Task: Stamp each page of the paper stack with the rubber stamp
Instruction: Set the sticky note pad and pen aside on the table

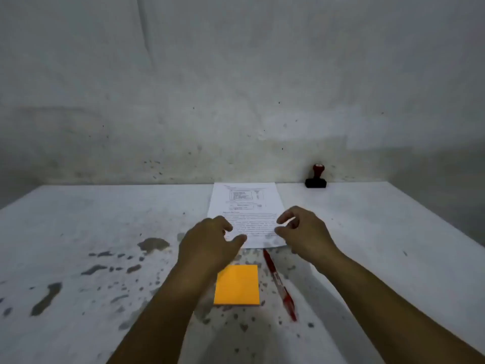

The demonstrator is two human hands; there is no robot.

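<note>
A: How many items lie on the worktop (367, 219), by kind?

B: One paper stack (245, 206), one rubber stamp (316, 177), one orange sticky-note pad (237, 284), one red pen (279, 283). Two hands enter from the near edge. How many sheets the stack holds cannot be told; only the printed top page shows.

A: Position of the task's items?

B: The paper stack lies flat at centre, its far edge reaching the wall (236, 88). The rubber stamp stands upright at the far edge against the wall, to the right of the stack and apart from it, untouched.

A: State of the hands?

B: Left hand (210, 243): fingers loosely curled over the stack's near left corner, thumb extended across the page; whether it touches the paper cannot be told. Right hand (304, 232): fingers curled, thumb and forefinger drawn toward each other at the stack's right edge; whether they pinch the sheet cannot be told.

A: Remaining items?

B: The pad lies nearer than the stack, between the forearms. The pen lies just to its right, angled, its far tip close to the stack's near edge.

A: Containers?

B: None in view. The worktop is pale with dark blotches.
</note>
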